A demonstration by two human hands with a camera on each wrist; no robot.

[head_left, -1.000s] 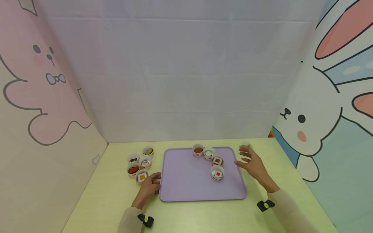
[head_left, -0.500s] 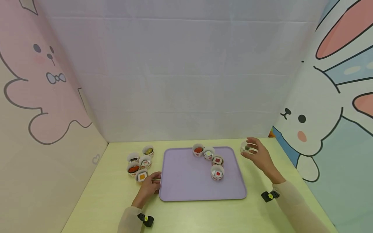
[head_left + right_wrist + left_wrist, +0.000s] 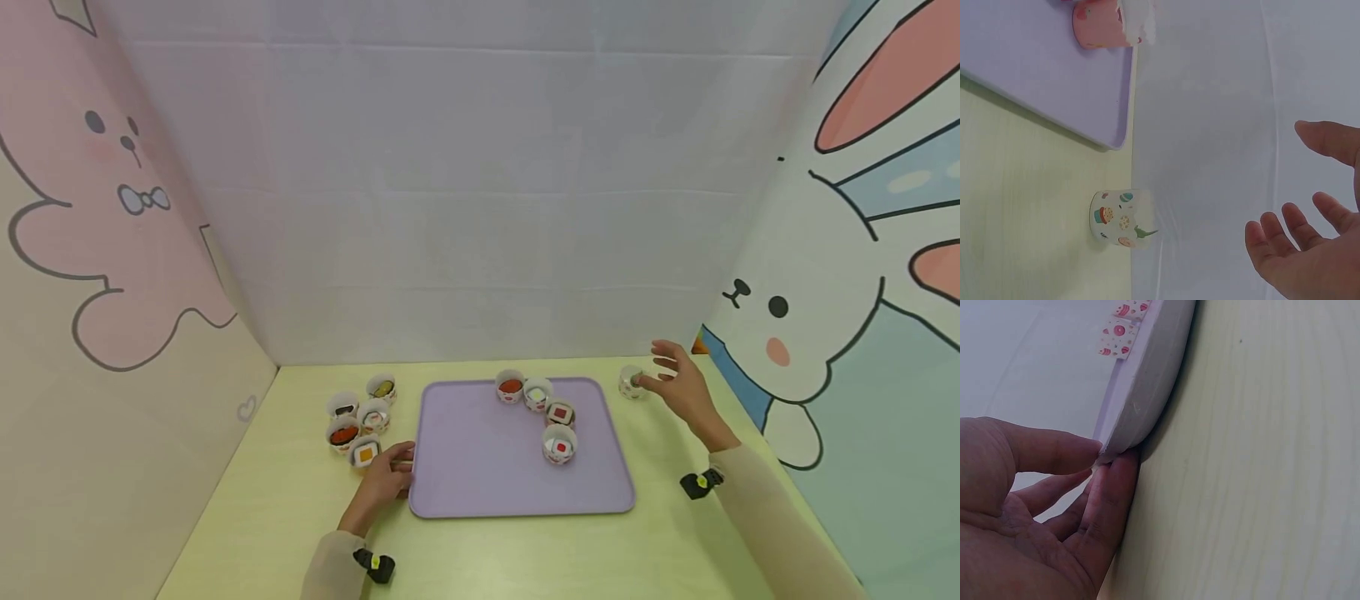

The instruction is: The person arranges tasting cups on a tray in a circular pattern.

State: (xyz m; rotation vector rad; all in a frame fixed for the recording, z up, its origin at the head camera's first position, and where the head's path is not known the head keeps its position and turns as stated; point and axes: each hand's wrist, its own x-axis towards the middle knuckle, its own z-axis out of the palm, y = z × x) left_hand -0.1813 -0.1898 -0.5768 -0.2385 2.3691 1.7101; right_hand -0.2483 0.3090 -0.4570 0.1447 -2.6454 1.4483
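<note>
At the left edge of the lilac tray (image 3: 480,467), my left hand (image 3: 384,483) pinches the rim; thumb above and fingers under it show in the left wrist view, where the tray wall (image 3: 1154,381) tilts up. Several small paper cups stand on the tray, among them one with a red piece (image 3: 510,387) and the nearest cup (image 3: 559,446). Beyond its right side, a white printed paper cup (image 3: 1122,219) with something green inside stands on the table. My right hand (image 3: 678,387) is held beside that cup, fingers spread and holding nothing; in the right wrist view a gap separates them.
Left of the tray stands a cluster of several small cups, such as one with red contents (image 3: 343,435) and one with a yellow-orange square (image 3: 366,453). A white back wall (image 3: 480,208) rises behind the pale table (image 3: 262,517), and printed panels flank both sides.
My right hand has moved right and back, from in front of the white cup to its right side, uncovering the cup. My left hand stays at the tray's rim.
</note>
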